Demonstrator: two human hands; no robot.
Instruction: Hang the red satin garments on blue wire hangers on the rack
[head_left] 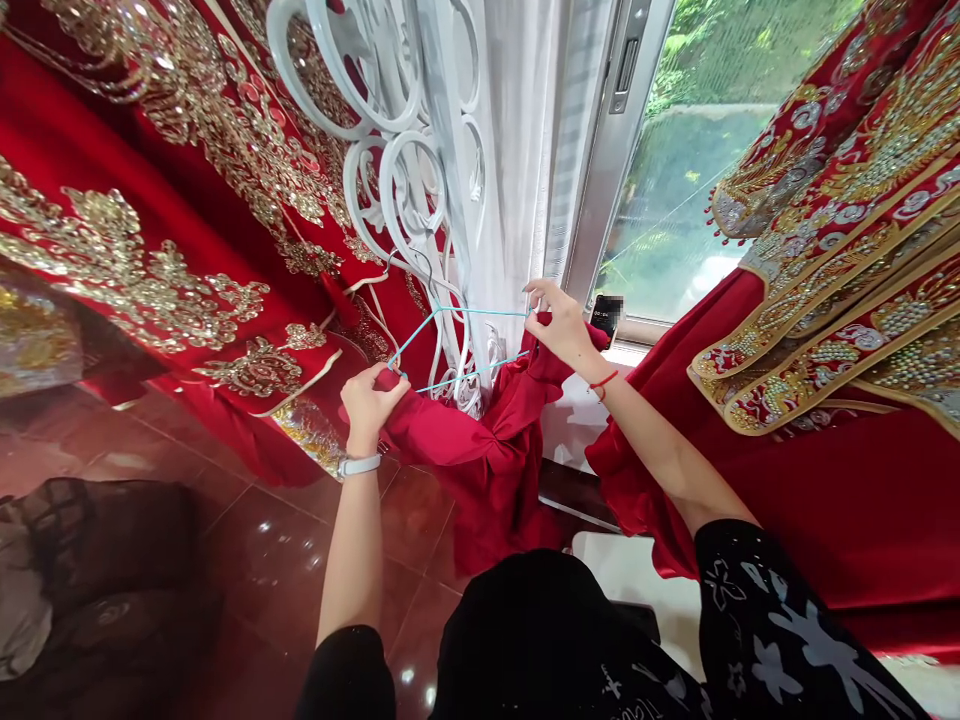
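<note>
A thin light-blue clothes hanger [487,312] hangs by its hook near a white scrolled metal stand. Below it drapes a plain red dress [469,440], gathered at the middle of its front. My left hand [369,405] is closed at the hanger's left end, pinching the dress's upper edge there. At the opposite end, my right hand [561,328] pinches with thumb and index finger around the hanger's corner, the dress's other shoulder beneath it. The exact edge of cloth under the right fingertips is hidden.
The white metal stand [439,150] rises straight ahead. Red gowns with gold beading [142,260] hang on the left, and an embroidered red garment [840,330] hangs on the right. A phone [604,314] stands by the window [697,190]. Dark sheer fabric [112,590] sits lower left.
</note>
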